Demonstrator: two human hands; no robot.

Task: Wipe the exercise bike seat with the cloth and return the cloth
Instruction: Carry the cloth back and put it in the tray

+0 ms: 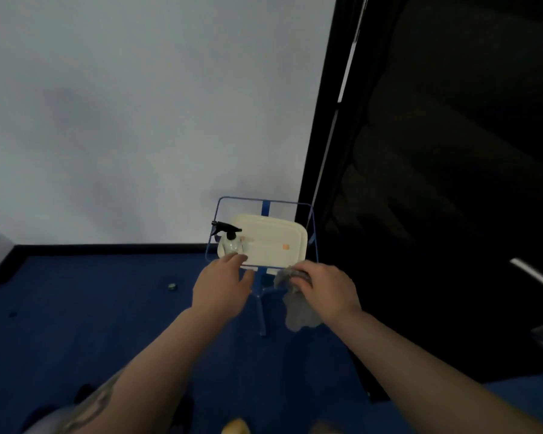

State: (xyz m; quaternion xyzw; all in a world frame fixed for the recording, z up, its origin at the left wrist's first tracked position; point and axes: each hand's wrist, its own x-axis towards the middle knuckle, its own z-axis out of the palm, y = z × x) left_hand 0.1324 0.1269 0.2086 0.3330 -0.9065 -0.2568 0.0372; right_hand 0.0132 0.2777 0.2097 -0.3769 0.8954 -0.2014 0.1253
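A grey cloth hangs crumpled from my right hand, which is shut on it just in front of a cream tray. The tray rests on a blue wire-frame stand against the white wall. My left hand reaches forward with its fingers apart, fingertips at the base of a clear spray bottle with a black trigger head that stands on the tray's left end. No exercise bike seat shows clearly in the frame.
Blue carpet covers the floor, with a small dark object lying on it to the left. A dark glass panel or doorway fills the right side. A black skirting board runs along the wall.
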